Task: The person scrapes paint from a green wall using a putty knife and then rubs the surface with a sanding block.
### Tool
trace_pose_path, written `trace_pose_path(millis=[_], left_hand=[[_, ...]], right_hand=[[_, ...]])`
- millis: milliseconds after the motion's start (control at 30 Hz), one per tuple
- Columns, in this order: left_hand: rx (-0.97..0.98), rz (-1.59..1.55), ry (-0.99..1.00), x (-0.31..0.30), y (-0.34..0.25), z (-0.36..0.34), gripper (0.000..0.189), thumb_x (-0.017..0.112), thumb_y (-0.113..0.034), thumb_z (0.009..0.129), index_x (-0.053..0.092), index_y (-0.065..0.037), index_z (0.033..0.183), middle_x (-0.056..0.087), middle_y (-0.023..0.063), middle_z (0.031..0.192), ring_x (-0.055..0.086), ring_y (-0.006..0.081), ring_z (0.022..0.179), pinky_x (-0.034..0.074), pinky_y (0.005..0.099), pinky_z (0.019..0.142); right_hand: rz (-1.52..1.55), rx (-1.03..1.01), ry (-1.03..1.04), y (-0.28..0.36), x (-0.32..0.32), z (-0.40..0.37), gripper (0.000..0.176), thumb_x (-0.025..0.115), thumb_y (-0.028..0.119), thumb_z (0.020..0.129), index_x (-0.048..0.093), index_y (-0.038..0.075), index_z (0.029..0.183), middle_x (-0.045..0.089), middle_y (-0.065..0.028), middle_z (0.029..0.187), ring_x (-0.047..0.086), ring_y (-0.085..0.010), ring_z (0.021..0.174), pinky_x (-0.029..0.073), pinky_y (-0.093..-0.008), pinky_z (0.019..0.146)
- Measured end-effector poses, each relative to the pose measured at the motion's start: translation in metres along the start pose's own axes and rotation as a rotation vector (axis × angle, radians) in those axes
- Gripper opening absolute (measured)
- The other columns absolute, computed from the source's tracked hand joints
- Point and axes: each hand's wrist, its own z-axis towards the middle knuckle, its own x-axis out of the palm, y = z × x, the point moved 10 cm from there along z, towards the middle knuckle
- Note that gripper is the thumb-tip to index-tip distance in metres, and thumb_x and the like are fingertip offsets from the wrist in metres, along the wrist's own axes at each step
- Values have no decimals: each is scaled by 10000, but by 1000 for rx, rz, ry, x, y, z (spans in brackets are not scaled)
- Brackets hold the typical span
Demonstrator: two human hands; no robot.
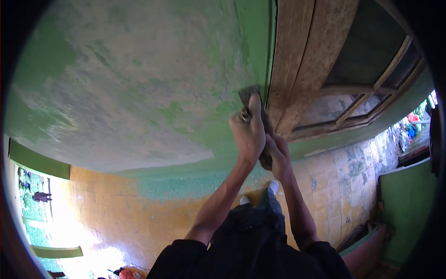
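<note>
My left hand (249, 135) is closed around the upper part of a scraper, just behind its blade, with the thumb laid up along it. The scraper's flat dark blade (245, 96) is against the wall (139, 93), close to the edge of the wooden frame. Lower on the handle, my right hand (278, 153) is wrapped round the scraper too. Green paint on the wall is patchy, with wide pale bare areas to the left of the blade. Much of the handle is hidden by my fingers.
A brown wooden window frame (297, 60) with glass panes stands right of the blade. Green paint flakes (172, 186) lie along the wall's foot on the yellow tiled floor (153, 214). A green panel (411, 204) stands at the right. Bright openings show at the left.
</note>
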Motion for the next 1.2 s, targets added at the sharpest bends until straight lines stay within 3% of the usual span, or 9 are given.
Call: trace_pose_path(millis=[333, 533, 633, 700, 800, 900, 1000, 1100, 1200], left_hand=[[-292, 14, 30, -12, 69, -37, 527, 571, -351, 1035, 512, -47, 608, 492, 21, 468, 463, 102, 372, 324, 282, 359], [-236, 19, 92, -14, 94, -46, 489, 565, -338, 1037, 549, 8, 691, 552, 93, 528, 498, 159, 388, 373, 337, 383], [95, 468, 283, -38, 144, -69, 422, 571, -301, 1023, 596, 54, 795, 601, 226, 629, 596, 332, 504, 467, 427, 505], [77, 760, 470, -81, 231, -108, 399, 566, -296, 1008, 579, 73, 856, 594, 303, 767, 621, 456, 713, 463, 476, 621], [-431, 998, 1000, -183, 352, -214, 425, 526, -407, 995, 670, -7, 1013, 679, 258, 1012, 647, 467, 968, 509, 507, 821], [-485, 825, 825, -216, 286, -244, 517, 487, -440, 1010, 625, -1, 1246, 661, 290, 1143, 626, 456, 1104, 498, 489, 943], [-576, 1098, 832, -259, 311, -269, 556, 514, -400, 1004, 477, -29, 1417, 679, 262, 1131, 648, 446, 1044, 509, 517, 889], [-647, 983, 767, -225, 267, -231, 630, 508, -405, 1014, 430, 45, 1448, 570, 315, 1331, 560, 431, 1251, 449, 464, 1045], [-343, 697, 544, -164, 221, -162, 550, 513, -314, 1035, 414, -1, 1476, 628, 274, 1160, 629, 347, 1071, 494, 420, 917]], right_hand=[[132, 172, -157, -86, -26, -39, 358, 443, 377, 1070, 568, 60, 959, 477, 24, 614, 374, -37, 425, 271, -216, 372], [-171, -32, -119, -86, -51, -38, 310, 493, 300, 1055, 587, 24, 949, 467, -2, 603, 429, -54, 484, 342, -261, 431], [-771, -171, -154, -102, -96, -67, 258, 534, 238, 1022, 604, -2, 956, 505, -110, 602, 540, -208, 505, 420, -372, 499], [-1080, -74, -216, -150, -145, -100, 227, 561, 212, 987, 628, -5, 976, 591, -233, 703, 633, -413, 650, 463, -498, 595], [-1240, 345, -192, -196, -200, -177, 294, 571, 301, 972, 662, 24, 1013, 669, -271, 856, 643, -485, 814, 484, -571, 696], [-1261, 540, -175, -207, -216, -224, 345, 564, 367, 965, 688, 57, 1050, 683, -267, 874, 655, -476, 832, 498, -580, 725], [-1164, 429, -183, -177, -177, -205, 318, 553, 298, 981, 634, 65, 1182, 674, -281, 928, 654, -478, 866, 504, -559, 730], [-1001, 213, -136, -127, -109, -148, 314, 560, 164, 984, 559, 57, 1279, 665, -281, 975, 651, -475, 902, 507, -510, 727], [-739, 90, -41, -75, -44, -89, 357, 563, 98, 978, 510, 18, 1322, 642, -203, 875, 652, -351, 773, 498, -433, 694]])
